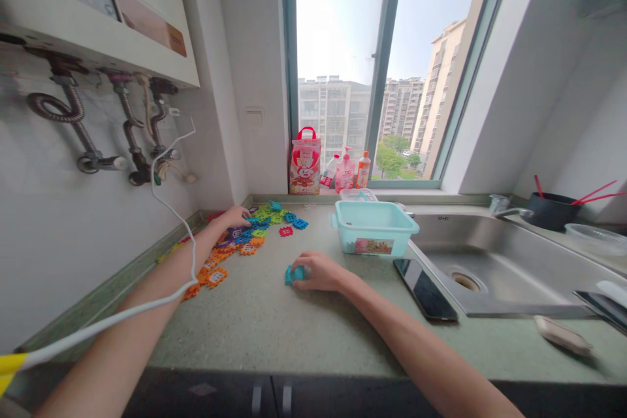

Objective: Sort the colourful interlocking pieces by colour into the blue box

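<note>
My right hand [317, 271] is closed round teal plastic building pieces [289, 275] with toothed edges, low over the counter's middle. The fingers hide part of them, so I cannot tell how many there are. At the far left, my left hand [237, 216] reaches to a spread of similar notched pieces. Its fingers are bent together at the blue pieces [257, 225]; what they pinch is hidden. Around that hand lie green pieces [264, 213], purple pieces [236, 233] and orange pieces [215, 276]. A single red piece [286, 231] lies apart to the right.
A teal plastic tub [375, 222] stands beside the steel sink [509, 274], with a black phone [425, 290] in front. A white cable [169, 199] hangs across my left forearm. Bottles [345, 173] and a red-and-white bag [304, 166] line the windowsill.
</note>
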`<action>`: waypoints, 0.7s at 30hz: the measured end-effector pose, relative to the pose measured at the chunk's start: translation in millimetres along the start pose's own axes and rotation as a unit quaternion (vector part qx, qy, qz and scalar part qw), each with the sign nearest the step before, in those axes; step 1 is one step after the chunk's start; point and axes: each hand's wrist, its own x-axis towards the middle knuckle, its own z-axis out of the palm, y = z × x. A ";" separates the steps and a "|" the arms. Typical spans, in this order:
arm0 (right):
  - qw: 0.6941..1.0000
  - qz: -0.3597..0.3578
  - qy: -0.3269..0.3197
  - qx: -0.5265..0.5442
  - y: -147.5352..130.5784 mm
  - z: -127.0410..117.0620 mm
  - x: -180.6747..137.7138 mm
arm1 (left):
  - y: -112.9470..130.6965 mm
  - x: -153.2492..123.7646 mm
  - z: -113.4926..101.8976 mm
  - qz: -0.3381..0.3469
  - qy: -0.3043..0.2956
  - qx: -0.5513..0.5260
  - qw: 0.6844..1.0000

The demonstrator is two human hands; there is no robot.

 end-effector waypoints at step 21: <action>0.977 0.021 0.212 -0.014 16.3 -15.6 -2.9 | 110.7 -125.4 64.8 0.271 -0.015 -0.315 0.909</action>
